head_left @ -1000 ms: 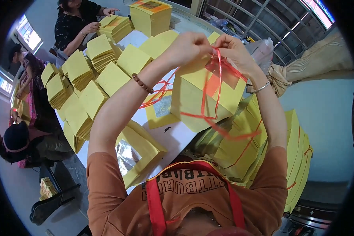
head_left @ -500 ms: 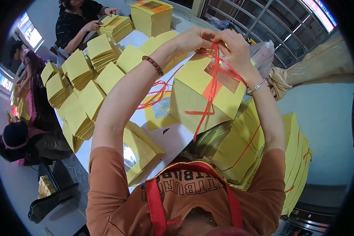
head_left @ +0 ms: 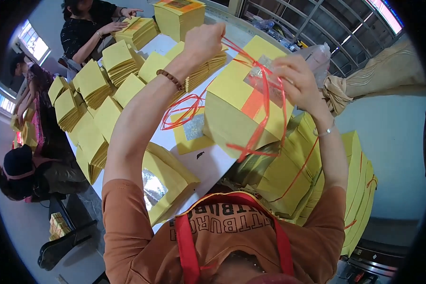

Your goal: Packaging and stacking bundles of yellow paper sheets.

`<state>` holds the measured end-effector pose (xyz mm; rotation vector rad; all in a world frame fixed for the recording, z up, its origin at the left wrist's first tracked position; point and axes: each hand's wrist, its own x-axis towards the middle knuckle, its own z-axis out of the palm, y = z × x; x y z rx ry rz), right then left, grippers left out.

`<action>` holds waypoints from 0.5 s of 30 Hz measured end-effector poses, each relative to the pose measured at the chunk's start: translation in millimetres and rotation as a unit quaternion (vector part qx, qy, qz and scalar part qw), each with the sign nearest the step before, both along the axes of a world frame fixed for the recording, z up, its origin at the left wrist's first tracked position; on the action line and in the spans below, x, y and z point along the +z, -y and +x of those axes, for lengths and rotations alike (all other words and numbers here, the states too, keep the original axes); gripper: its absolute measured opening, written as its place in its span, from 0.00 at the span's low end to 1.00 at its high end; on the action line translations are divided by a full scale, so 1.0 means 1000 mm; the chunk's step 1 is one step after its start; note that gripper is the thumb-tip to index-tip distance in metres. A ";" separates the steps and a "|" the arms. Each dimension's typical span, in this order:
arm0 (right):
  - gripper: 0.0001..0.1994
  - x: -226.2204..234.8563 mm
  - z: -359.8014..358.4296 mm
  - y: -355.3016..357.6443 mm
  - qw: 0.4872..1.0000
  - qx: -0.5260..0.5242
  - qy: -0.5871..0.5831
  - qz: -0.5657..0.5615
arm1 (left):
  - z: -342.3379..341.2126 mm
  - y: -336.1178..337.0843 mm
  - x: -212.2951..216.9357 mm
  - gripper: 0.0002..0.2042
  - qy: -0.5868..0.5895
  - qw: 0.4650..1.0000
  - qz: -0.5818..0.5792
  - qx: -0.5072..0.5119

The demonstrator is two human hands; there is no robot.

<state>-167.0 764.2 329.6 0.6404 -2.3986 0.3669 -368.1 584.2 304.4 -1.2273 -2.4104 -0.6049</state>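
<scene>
A thick bundle of yellow paper sheets [head_left: 232,111] with a silver foil square and an orange stripe on top stands on the white table [head_left: 213,163]. A red plastic string [head_left: 265,113] is looped around it. My left hand [head_left: 202,41] is raised to the far side and pulls one end of the string taut. My right hand [head_left: 296,80] rests on the bundle's top right corner and pinches the string there.
Several stacks of yellow paper [head_left: 94,85] cover the table's left and far side. Loose red strings [head_left: 182,111] lie by a single sheet [head_left: 191,132]. Tied bundles [head_left: 317,180] pile at my right. Another person [head_left: 87,28] handles a stack far left; others sit at the left.
My left hand has pulled away from my right, up and to the left, drawing the red string tight. The right hand stays on the bundle's top.
</scene>
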 end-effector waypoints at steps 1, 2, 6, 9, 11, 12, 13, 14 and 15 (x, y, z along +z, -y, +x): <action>0.06 0.000 0.007 -0.002 0.999 0.004 0.035 0.032 | -0.001 0.001 -0.003 0.03 0.000 1.000 0.000 -0.001; 0.06 -0.002 0.007 -0.003 0.999 0.003 0.035 0.032 | -0.002 0.001 -0.007 0.04 -0.075 0.997 -0.030 -0.007; 0.07 -0.014 0.016 -0.012 0.995 -0.017 0.096 -0.017 | -0.006 -0.003 -0.020 0.06 -0.157 0.987 -0.028 -0.011; 0.10 -0.009 0.026 -0.013 0.992 -0.041 0.120 0.009 | -0.008 -0.001 -0.019 0.10 -0.043 0.998 -0.037 0.013; 0.11 -0.005 0.035 -0.013 0.990 -0.056 0.113 0.056 | -0.013 0.009 -0.013 0.12 0.159 0.985 0.027 -0.056; 0.13 -0.002 0.042 -0.016 0.994 -0.059 0.086 0.033 | -0.013 0.018 -0.008 0.14 0.350 0.923 0.097 -0.125; 0.14 0.002 0.046 -0.020 0.997 -0.056 0.061 0.010 | -0.019 0.027 -0.009 0.19 0.373 0.912 0.118 -0.126; 0.15 0.007 0.050 -0.022 0.996 -0.084 0.034 0.015 | -0.025 0.038 -0.011 0.19 0.375 0.912 0.123 -0.113; 0.15 0.011 0.055 -0.025 0.994 -0.111 0.009 0.017 | -0.028 0.051 -0.011 0.20 0.371 0.907 0.170 -0.105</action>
